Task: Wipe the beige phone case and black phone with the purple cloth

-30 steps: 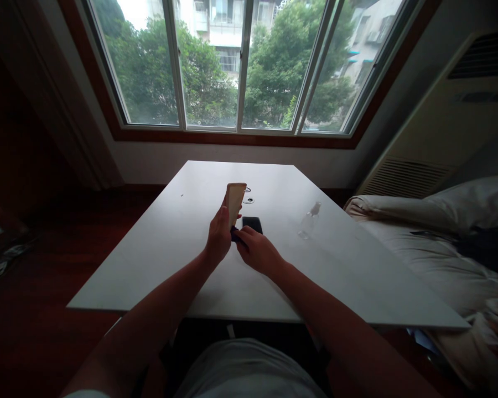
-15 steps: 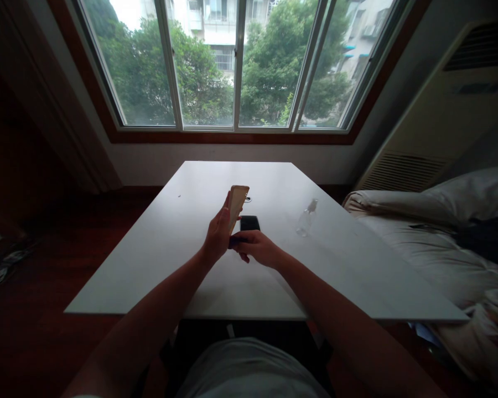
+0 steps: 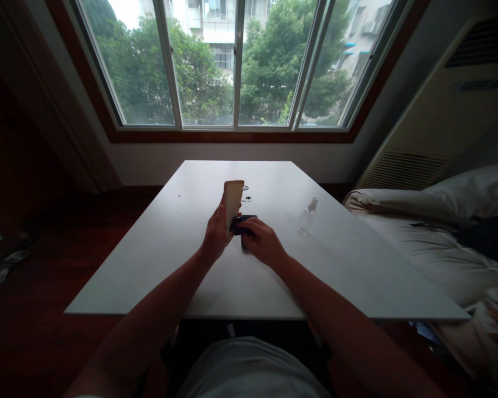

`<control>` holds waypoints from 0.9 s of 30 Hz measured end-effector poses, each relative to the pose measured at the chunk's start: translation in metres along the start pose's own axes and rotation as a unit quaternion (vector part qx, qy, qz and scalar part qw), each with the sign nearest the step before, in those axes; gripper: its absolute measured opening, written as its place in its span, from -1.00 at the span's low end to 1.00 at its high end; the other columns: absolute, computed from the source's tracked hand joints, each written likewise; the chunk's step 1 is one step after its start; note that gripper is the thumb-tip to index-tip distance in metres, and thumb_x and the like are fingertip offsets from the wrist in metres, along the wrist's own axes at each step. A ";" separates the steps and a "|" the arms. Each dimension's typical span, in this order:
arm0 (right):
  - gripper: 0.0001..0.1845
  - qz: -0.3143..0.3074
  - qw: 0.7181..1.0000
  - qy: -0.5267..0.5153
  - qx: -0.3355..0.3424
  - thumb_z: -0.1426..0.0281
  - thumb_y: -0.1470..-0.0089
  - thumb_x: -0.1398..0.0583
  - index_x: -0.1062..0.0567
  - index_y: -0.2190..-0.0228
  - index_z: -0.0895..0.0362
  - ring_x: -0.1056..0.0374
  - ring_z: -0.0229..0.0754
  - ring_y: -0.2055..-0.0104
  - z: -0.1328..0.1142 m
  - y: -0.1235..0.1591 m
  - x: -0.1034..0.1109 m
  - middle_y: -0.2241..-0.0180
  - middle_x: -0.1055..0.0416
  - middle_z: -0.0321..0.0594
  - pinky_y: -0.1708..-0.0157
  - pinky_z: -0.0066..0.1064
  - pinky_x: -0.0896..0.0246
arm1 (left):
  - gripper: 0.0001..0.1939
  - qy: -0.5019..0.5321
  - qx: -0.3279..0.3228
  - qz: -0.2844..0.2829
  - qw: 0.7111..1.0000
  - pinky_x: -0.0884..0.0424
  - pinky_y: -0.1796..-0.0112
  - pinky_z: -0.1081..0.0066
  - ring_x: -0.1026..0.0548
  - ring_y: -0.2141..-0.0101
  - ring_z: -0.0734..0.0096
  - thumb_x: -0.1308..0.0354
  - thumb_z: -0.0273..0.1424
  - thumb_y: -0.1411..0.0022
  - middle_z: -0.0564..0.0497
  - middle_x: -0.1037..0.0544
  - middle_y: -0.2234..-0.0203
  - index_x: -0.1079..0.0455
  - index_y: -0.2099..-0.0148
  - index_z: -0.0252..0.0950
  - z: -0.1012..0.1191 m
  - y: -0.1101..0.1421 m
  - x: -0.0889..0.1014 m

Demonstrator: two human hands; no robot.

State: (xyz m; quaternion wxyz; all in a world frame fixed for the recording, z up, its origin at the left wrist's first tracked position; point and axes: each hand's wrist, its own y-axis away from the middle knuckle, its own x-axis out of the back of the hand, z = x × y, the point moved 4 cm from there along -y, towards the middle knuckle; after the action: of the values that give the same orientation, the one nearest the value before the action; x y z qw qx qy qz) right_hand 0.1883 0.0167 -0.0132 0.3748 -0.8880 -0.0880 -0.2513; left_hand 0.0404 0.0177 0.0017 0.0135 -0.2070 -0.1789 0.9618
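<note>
My left hand (image 3: 216, 229) is closed around a yellowish phone case (image 3: 234, 196), holding it upright above the table. Pinched in my right hand (image 3: 265, 240) is a small dark cloth (image 3: 241, 225), which is against the lower part of the case. Beneath that hand a black phone (image 3: 245, 245) lies on the white table (image 3: 149, 265), partly covered by my fingers. To the right of my hands stands a clear spray bottle (image 3: 307, 218).
Just beyond the case, a small ring-shaped item (image 3: 247, 199) rests on the table. A sofa (image 3: 398, 237) with a dark garment is at the right. Past the table's far edge is a wide window (image 3: 236, 72).
My right hand has moved up along the case with the dark cloth. The case has shifted slightly left and turned more upright. More of the phone's lower end shows.
</note>
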 end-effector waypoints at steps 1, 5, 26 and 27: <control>-0.68 -0.007 0.998 0.053 0.032 0.48 -0.16 -0.15 -0.56 0.06 0.08 -0.44 -0.16 0.22 -0.003 0.001 -0.001 0.09 -0.48 -0.10 0.24 -0.33 -0.38 | -0.36 0.001 0.001 0.002 1.000 -0.50 0.11 0.24 -0.54 0.07 0.15 0.04 0.08 -0.40 -0.20 -0.53 -0.05 -0.39 -0.24 -0.30 0.001 0.000 0.000; -0.66 -0.039 0.976 0.198 0.079 0.48 -0.23 -0.12 -0.55 0.01 0.12 -0.43 -0.14 0.21 -0.012 0.004 -0.009 0.07 -0.46 -0.06 0.25 -0.33 -0.36 | -0.35 0.000 -0.022 0.006 1.000 -0.47 0.03 0.20 -0.53 0.01 0.12 0.05 0.07 -0.41 -0.22 -0.53 -0.06 -0.36 -0.27 -0.31 0.004 -0.001 0.001; -0.68 -0.118 0.990 -0.001 -0.082 0.55 -0.08 -0.12 -0.63 0.22 0.12 -0.46 -0.15 0.18 -0.016 0.000 -0.021 0.21 -0.55 -0.19 0.11 -0.35 -0.32 | -0.29 -0.052 -0.020 0.008 0.998 -0.50 0.19 0.26 -0.57 0.18 0.18 0.05 0.06 -0.42 -0.21 -0.59 0.07 -0.26 -0.37 -0.32 0.005 0.004 -0.007; -0.67 -0.122 0.987 -0.030 -0.097 0.55 -0.07 -0.12 -0.64 0.22 0.12 -0.47 -0.16 0.19 -0.013 0.000 -0.021 0.22 -0.57 -0.20 0.11 -0.35 -0.32 | -0.29 -0.056 -0.013 0.010 0.998 -0.50 0.23 0.28 -0.57 0.20 0.19 0.05 0.08 -0.41 -0.21 -0.59 0.07 -0.27 -0.36 -0.32 0.004 0.005 -0.007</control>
State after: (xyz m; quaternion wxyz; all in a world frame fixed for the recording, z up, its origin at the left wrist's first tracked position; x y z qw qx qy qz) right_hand 0.1653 0.0079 -0.0163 0.2511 -0.9100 -0.1821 -0.2752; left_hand 0.0454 0.0113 0.0065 -0.0092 -0.1545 -0.1901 0.9695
